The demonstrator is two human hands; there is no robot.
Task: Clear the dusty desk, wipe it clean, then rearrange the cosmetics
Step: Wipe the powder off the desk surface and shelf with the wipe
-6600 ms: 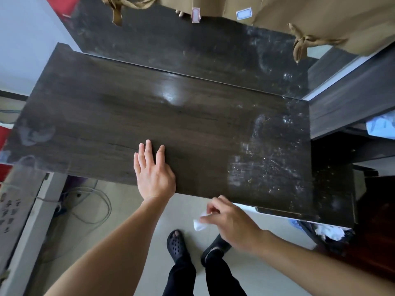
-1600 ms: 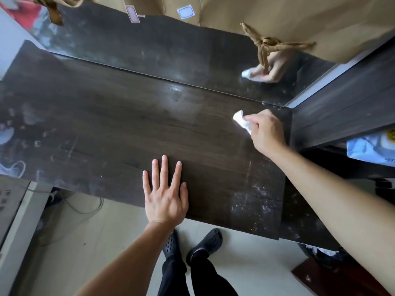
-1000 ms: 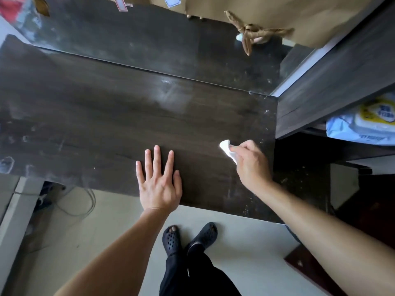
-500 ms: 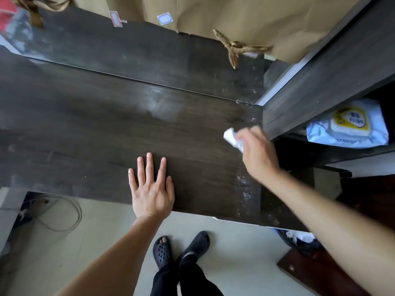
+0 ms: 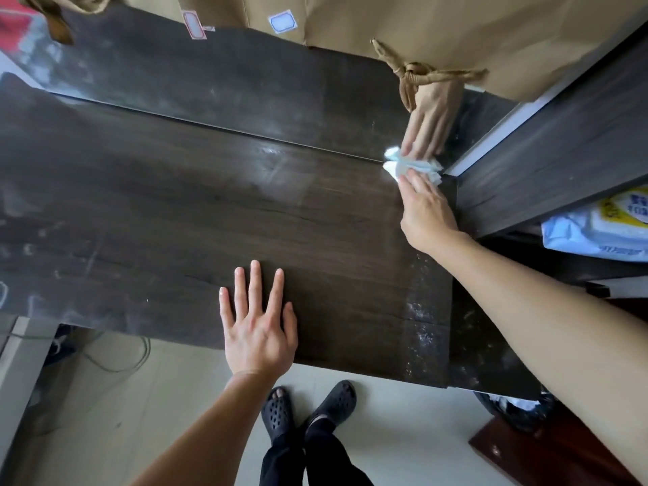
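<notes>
The dark wood desk (image 5: 175, 222) fills the view, with a dusty strip left along its right edge. My left hand (image 5: 257, 327) lies flat on the near edge, fingers straight and spread. My right hand (image 5: 426, 212) presses a crumpled white wet wipe (image 5: 413, 166) onto the desk's far right corner, where the top meets a mirror. The mirror (image 5: 245, 85) at the back reflects the hand and the wipe. No cosmetics are in view.
A dark shelf unit (image 5: 561, 152) stands to the right, with a pack of wet wipes (image 5: 603, 226) under it. Brown paper covers the mirror's top (image 5: 420, 22). Cables (image 5: 115, 356) lie on the floor at the left. A bin (image 5: 515, 405) sits below the right corner.
My right hand has slid the wipe from mid-right of the desk out to the far right corner against the mirror. My left hand has stayed flat on the near edge.
</notes>
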